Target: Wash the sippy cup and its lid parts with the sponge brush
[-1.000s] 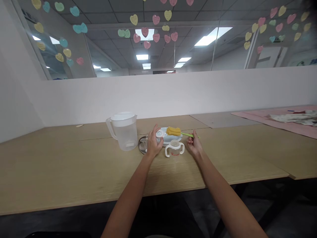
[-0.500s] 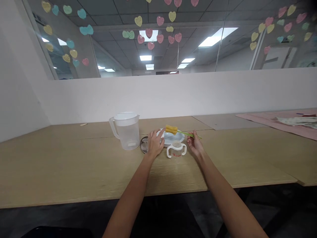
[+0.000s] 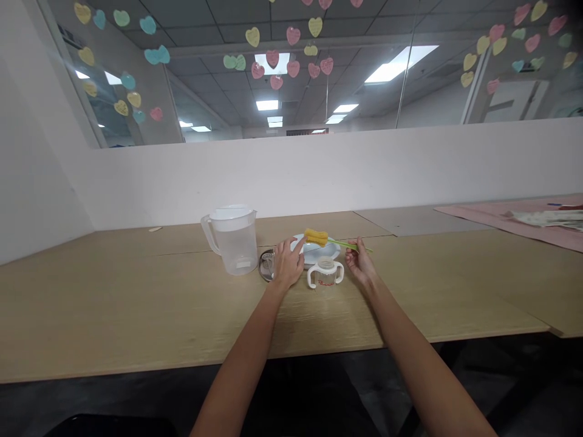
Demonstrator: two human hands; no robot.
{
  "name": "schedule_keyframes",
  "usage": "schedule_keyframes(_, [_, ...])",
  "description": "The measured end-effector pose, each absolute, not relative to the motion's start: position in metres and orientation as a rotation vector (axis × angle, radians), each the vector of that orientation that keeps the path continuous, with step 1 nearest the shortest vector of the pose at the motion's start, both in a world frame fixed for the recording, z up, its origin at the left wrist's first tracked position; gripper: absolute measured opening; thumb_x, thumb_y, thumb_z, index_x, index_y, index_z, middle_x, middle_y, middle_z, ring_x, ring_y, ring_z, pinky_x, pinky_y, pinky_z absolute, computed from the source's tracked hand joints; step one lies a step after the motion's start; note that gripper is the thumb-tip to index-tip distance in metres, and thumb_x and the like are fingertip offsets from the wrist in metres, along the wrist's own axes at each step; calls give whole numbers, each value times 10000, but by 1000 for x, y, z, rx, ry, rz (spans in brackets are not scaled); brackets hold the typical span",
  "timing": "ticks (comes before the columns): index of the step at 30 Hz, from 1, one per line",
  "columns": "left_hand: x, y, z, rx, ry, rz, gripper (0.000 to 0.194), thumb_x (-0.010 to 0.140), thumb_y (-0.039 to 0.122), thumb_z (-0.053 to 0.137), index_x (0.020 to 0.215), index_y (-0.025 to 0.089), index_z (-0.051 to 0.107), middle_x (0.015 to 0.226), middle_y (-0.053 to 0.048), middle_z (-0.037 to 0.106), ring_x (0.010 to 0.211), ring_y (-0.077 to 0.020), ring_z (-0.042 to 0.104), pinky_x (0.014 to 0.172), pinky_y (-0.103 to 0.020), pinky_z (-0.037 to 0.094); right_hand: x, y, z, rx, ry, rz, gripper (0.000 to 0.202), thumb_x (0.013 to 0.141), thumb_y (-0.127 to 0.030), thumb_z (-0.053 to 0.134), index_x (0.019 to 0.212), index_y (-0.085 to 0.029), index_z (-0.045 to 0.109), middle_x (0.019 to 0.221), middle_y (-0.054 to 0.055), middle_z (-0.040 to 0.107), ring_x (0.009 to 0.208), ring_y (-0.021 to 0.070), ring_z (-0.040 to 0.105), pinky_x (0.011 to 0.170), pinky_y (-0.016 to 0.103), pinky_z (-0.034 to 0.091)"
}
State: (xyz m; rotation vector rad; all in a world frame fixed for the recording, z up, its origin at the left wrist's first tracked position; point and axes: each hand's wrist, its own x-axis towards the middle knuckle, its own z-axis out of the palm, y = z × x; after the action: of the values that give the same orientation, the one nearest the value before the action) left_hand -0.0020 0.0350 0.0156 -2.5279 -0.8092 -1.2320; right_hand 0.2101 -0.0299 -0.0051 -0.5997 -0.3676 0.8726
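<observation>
My right hand [image 3: 359, 261] pinches the thin green handle [image 3: 344, 244] of a sponge bottle brush. Its yellow sponge head [image 3: 316, 237] lies over a pale oval basin [image 3: 334, 250], pointing left. At the basin's left end, my left hand [image 3: 288, 264] has its thumb and fingers curved around something whitish that I cannot make out. The thumb is close to the sponge's tip. In front of the basin, between my hands, stands a clear baby bottle [image 3: 326, 276] with two white handles and red lettering, its top uncovered.
Left of my left hand lies a round metal dish [image 3: 264, 270] with a clear item on it, partly hidden. A translucent lidded pitcher [image 3: 235, 246] stands farther left. A small wooden piece [image 3: 155, 229] lies near the wall. Pink cloth [image 3: 492, 217] covers the table's right back.
Hands, brush and basin keep nearly the same places. The view has shifted slightly, and a bit more of the basin shows beside my left hand.
</observation>
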Motion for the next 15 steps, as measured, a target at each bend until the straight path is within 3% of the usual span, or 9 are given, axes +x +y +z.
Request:
schedule_keyframes(8, [-2,35,15,-2524,-766,-1195,482,849,191,437,1306,346,456,1213,-81,480,1062,-263,422,909,-427,336,212,-29,-7,-599,-381,873,295,756,-443,651,713,-163,568,468,-51,529,389,34,472,371,99,427])
schedule_keyframes(15, [-2,35,14,-2484,-885,-1161,483,871,214,407,1347,294,409,1215,-94,488,1067,-260,421,928,-418,324,211,-29,-7,-615,-382,863,322,720,-470,675,712,-166,567,473,-60,526,375,28,462,371,98,424])
